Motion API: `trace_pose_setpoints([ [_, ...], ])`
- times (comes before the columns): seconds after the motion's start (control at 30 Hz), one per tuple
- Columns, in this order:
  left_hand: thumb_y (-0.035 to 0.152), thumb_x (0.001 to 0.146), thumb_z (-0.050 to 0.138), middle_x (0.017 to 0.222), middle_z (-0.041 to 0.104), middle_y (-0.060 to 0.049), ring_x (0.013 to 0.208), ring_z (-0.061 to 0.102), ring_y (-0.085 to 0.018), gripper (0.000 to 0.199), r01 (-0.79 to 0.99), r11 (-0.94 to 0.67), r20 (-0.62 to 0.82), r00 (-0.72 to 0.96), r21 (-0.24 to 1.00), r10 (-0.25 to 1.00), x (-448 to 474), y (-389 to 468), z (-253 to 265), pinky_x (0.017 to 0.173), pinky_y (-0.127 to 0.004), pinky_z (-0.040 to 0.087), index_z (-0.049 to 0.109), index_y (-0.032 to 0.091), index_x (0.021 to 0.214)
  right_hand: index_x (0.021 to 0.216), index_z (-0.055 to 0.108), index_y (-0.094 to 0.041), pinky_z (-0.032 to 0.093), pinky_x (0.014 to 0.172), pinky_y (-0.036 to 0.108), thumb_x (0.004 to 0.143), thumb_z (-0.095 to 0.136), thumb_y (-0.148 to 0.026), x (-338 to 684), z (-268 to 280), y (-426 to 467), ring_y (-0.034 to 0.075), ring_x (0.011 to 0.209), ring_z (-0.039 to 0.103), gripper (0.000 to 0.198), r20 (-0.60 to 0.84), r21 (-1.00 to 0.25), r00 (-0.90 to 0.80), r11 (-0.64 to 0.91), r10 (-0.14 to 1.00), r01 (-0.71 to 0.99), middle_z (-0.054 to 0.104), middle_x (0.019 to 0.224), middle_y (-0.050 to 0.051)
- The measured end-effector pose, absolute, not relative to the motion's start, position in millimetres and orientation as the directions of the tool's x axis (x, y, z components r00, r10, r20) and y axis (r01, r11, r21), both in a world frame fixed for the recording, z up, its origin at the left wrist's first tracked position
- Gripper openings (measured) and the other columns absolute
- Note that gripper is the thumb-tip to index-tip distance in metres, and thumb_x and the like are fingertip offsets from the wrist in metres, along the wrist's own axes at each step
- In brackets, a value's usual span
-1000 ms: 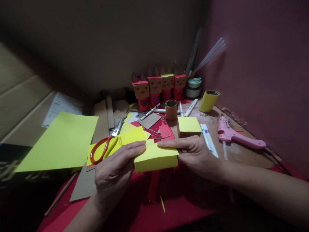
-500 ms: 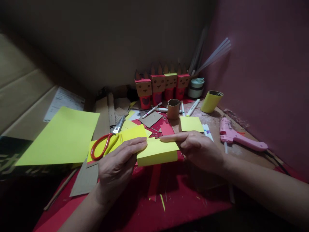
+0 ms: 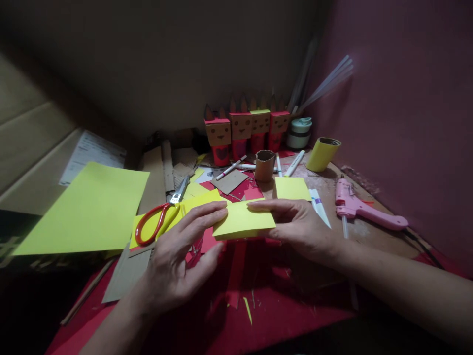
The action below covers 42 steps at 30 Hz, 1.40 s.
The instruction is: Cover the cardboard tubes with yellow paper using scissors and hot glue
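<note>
In the middle of the head view is a folded piece of yellow paper (image 3: 242,219), its top face turned up toward me. My right hand (image 3: 301,227) pinches it at the right end, index finger on top and thumb below. At its left edge, the outstretched fingertips of my left hand (image 3: 185,254) touch the top, while the thumb stands apart beneath. Its underside is hidden. Scissors (image 3: 162,214) with red and yellow handles lie left of the paper, on yellow paper scraps. A smaller yellow square (image 3: 293,188) rests just behind my right hand.
Several cardboard-faced figures (image 3: 241,125) stand at the back. Nearby are a cardboard tube (image 3: 265,166), a yellow tube (image 3: 323,154) and markers (image 3: 294,163). A pink glue gun (image 3: 364,207) lies right; a large yellow sheet (image 3: 86,212) leans against a box (image 3: 33,133) at left.
The yellow paper's front side has tipped out of sight, leaving mostly the top face showing. My left thumb has come away from it. My right thumb now shows below its right end.
</note>
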<state>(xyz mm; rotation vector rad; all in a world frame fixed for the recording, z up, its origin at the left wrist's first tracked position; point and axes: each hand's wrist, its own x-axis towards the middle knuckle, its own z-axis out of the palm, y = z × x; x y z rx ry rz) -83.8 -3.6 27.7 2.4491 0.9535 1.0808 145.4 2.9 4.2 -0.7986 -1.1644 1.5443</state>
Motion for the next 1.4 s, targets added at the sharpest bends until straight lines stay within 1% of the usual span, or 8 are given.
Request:
trace_pose_setpoints([
  [0.13,0.002,0.08,0.063,0.126,0.063,-0.009,0.117,0.059,-0.023,0.046,0.389,-0.772,0.639,0.434,0.503,0.635,-77.6,-2.7,15.1,0.098,-0.039,0.051,0.06,0.024,0.12,0.095,0.077,-0.024,0.057,0.09,0.033,0.066,0.08,-0.015,144.0,2.8,3.5,0.017,0.094,0.071,0.03,0.145,-0.945,-0.258,0.057,0.955,-0.322,0.076,0.103,0.002],
  [0.27,0.001,0.081,0.064,0.12,0.066,-0.009,0.107,0.065,-0.018,0.031,0.463,-0.788,0.693,0.406,0.406,0.596,-73.3,-1.4,11.2,0.091,-0.028,0.052,0.066,0.021,0.105,0.094,0.077,-0.024,0.056,0.093,0.037,0.068,0.08,-0.016,143.3,-0.7,4.0,0.018,0.094,0.071,0.027,0.174,-0.943,-0.241,0.091,0.955,-0.321,0.076,0.1,0.002],
  [0.37,0.002,0.083,0.062,0.119,0.067,-0.008,0.104,0.066,-0.017,0.025,0.495,-0.774,0.694,0.392,0.395,0.604,-71.5,-2.1,12.4,0.087,-0.026,0.052,0.067,0.02,0.099,0.087,0.078,-0.025,0.058,0.087,0.031,0.068,0.079,-0.013,143.6,-3.1,5.4,0.016,0.089,0.071,0.023,0.199,-0.935,-0.226,0.115,0.954,-0.336,0.077,0.094,0.0],
  [0.5,0.001,0.084,0.061,0.119,0.066,-0.008,0.105,0.065,-0.015,0.025,0.5,-0.767,0.692,0.382,0.403,0.613,-70.5,-3.2,12.0,0.091,-0.025,0.05,0.067,0.019,0.1,0.079,0.078,-0.024,0.057,0.08,0.024,0.069,0.076,-0.01,144.4,-3.7,6.8,0.012,0.082,0.07,0.017,0.236,-0.934,-0.223,0.157,0.946,-0.322,0.076,0.083,-0.002],
  [0.87,0.001,0.084,0.062,0.114,0.068,-0.005,0.106,0.064,-0.014,0.024,0.457,-0.737,0.699,0.292,0.498,0.653,-65.0,-3.3,5.5,0.097,-0.027,0.049,0.067,0.02,0.098,0.078,0.078,-0.025,0.053,0.07,0.018,0.067,0.081,-0.015,143.3,-6.4,4.3,0.008,0.073,0.065,0.015,0.2,-0.94,-0.187,0.135,0.962,-0.314,0.073,0.078,-0.003],
  [1.07,0.009,0.088,0.06,0.109,0.07,-0.001,0.103,0.064,-0.011,0.015,0.5,-0.649,0.637,0.226,0.574,0.737,-61.7,-5.5,3.9,0.097,-0.023,0.048,0.067,0.021,0.091,0.075,0.076,-0.023,0.047,0.064,0.014,0.073,0.078,-0.017,143.2,-5.2,3.4,0.005,0.068,0.059,0.008,0.198,-0.956,-0.155,0.155,0.968,-0.249,0.07,0.073,-0.004],
  [1.2,0.015,0.089,0.06,0.105,0.071,-0.001,0.099,0.065,-0.011,0.01,0.517,-0.598,0.606,0.179,0.612,0.775,-57.5,-8.0,5.6,0.096,-0.022,0.046,0.068,0.021,0.088,0.072,0.072,-0.021,0.045,0.061,0.013,0.074,0.078,-0.018,140.4,-6.6,3.0,0.004,0.065,0.056,0.007,0.17,-0.941,-0.143,0.117,0.975,-0.319,0.065,0.07,-0.005],
  [1.4,0.016,0.087,0.063,0.099,0.073,-0.001,0.091,0.067,-0.01,0.007,0.542,-0.577,0.612,0.139,0.611,0.779,-51.6,-9.2,6.5,0.089,-0.02,0.048,0.067,0.02,0.084,0.067,0.061,-0.017,0.04,0.055,0.012,0.072,0.08,-0.02,135.7,-7.9,4.0,0.003,0.06,0.049,0.02,0.145,-0.899,-0.095,0.091,0.985,-0.428,0.056,0.065,-0.007],
])
